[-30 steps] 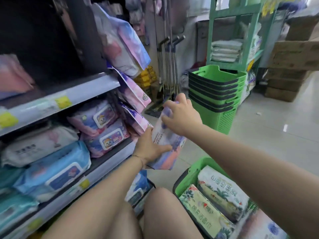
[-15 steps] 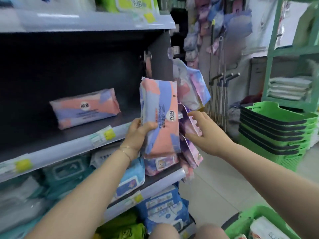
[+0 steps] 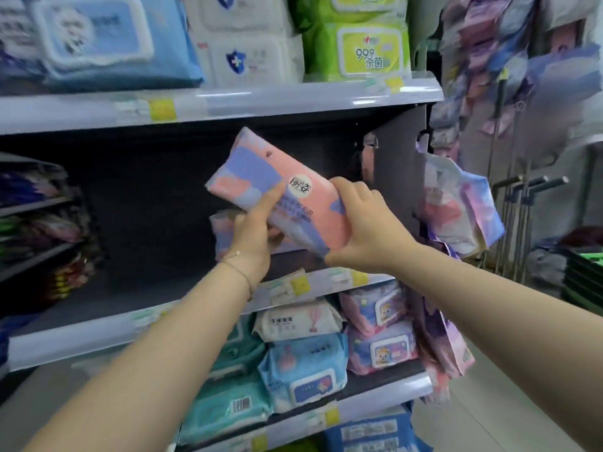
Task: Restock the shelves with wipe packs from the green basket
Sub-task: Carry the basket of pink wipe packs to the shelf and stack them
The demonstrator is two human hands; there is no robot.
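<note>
A pink and lilac wipe pack (image 3: 261, 172) is tilted in the air in front of the dark middle shelf (image 3: 146, 223). My left hand (image 3: 253, 236) grips its lower left side, thumb on the front. At the pack's right end my right hand (image 3: 365, 228) holds it with curled fingers. Behind my left hand a second pack of the same kind (image 3: 219, 230) lies on the shelf, mostly hidden. The green basket with the packs is out of view.
Blue, white and green packs (image 3: 357, 44) fill the top shelf. Below the middle shelf edge (image 3: 329, 280) lie several packs in white, blue, teal and pink. Hanging pouches (image 3: 460, 207) stick out at the shelf's right end. Stacked green baskets (image 3: 584, 278) stand at the far right.
The pack rose from knee height to the middle shelf and turned from upright to slanted. My right hand came back onto its right end. The view swung up and the basket left the frame.
</note>
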